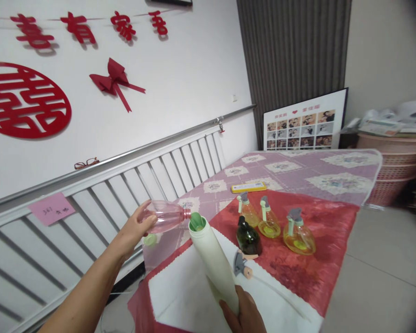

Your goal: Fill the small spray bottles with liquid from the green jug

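My left hand (143, 219) is wrapped around a clear pink bottle (168, 216), which lies almost level in the air with its uncapped neck to the right. My right hand (244, 310) grips the lower part of a tall pale green bottle (213, 259), tilted with its open mouth up and left. A green funnel-like piece (197, 221) sits between the two mouths; how it fits is unclear. On a white cloth (180, 286) lies a grey spray head (241, 264) with a thin tube. Beyond it stand a dark green pump bottle (248, 238) and a yellow spray bottle (300, 238).
Two more yellow spray bottles (269, 226) stand on the red cloth (319, 277). Behind them a yellow flat box (248, 187) lies on the purple patterned tablecloth (294, 162). A white radiator (152, 175) borders the table's left; pink baskets (395, 171) stand at the right.
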Available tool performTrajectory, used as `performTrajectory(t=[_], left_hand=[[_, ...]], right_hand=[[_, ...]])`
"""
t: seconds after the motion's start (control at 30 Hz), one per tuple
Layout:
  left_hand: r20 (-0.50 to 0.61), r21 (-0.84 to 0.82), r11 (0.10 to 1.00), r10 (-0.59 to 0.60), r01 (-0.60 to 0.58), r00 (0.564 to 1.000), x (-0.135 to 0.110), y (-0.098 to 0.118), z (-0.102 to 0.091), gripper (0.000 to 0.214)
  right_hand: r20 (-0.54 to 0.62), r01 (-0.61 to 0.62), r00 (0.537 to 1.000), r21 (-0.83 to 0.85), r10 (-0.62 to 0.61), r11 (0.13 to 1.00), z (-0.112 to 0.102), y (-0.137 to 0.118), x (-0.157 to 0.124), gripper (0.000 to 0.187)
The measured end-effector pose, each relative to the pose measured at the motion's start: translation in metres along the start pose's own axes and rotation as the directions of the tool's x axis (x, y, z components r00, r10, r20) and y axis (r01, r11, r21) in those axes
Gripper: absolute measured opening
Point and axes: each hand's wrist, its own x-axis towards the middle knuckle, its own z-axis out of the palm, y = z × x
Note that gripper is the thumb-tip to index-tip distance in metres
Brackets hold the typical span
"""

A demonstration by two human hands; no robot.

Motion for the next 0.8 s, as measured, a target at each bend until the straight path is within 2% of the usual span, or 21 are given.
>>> performTrajectory(t=[0.33,0.57,0.8], left_hand=[[0.001,0.008,1.0,-0.003,0.003,1.0,0.0015,-0.0008,0.0002,0.074],[-0.002,0.025,1.0,0.017,-0.017,1.0,0.0006,0.0003,0.0,0.074],[-0.006,0.027,1.0,0.016,-0.016,1.0,-0.001,0.0049,0.0005,0.074]], right_hand=[[0.008,0.003,1.0,-0.006,-0.003,1.0,0.0018,0.0034,0.0,0.039],[-0.037,0.014,0.999,0.01,-0.013,1.0,0.0021,0.0031,-0.0007,0.036],[-0.006,-0.012,1.0,0.022,0.012,1.0,-0.0005,-0.0015,-0.0011,0.035]])
